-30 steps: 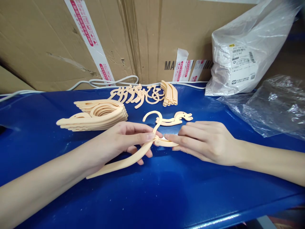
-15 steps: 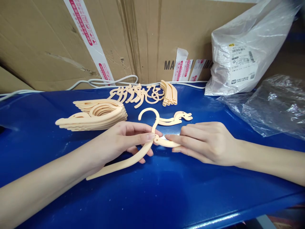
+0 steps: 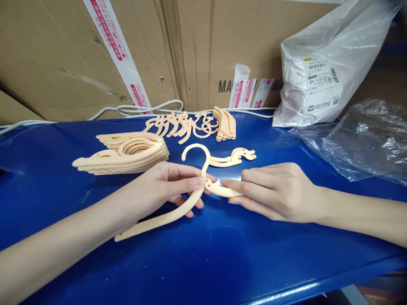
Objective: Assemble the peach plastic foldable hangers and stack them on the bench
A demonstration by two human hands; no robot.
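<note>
A cream folding clothes hanger [image 3: 178, 214] is held between my hands above the blue table, its hook pointing away from me. My left hand [image 3: 170, 184] pinches it at the joint below the hook, thumb on top and fingers beneath. My right hand [image 3: 275, 190] grips its shorter right arm, whose far end is hidden under the fingers. The left arm of the hanger stretches down toward my left wrist. Just beyond the hook lie loose curved hanger pieces [image 3: 232, 159]. A stack of folded hangers [image 3: 127, 154] rests behind my left hand.
Hook pieces [image 3: 171, 125] and a bundle of curved arms [image 3: 225, 123] lie along the back of the blue table [image 3: 203, 258]. Behind them run a white cable [image 3: 104, 112] and cardboard boxes [image 3: 197, 51]. A labelled white bag [image 3: 321, 80] and clear plastic [image 3: 359, 144] occupy the right.
Hardly anything differs. The hanger's hook has shifted very slightly left, while both hands keep the same hold.
</note>
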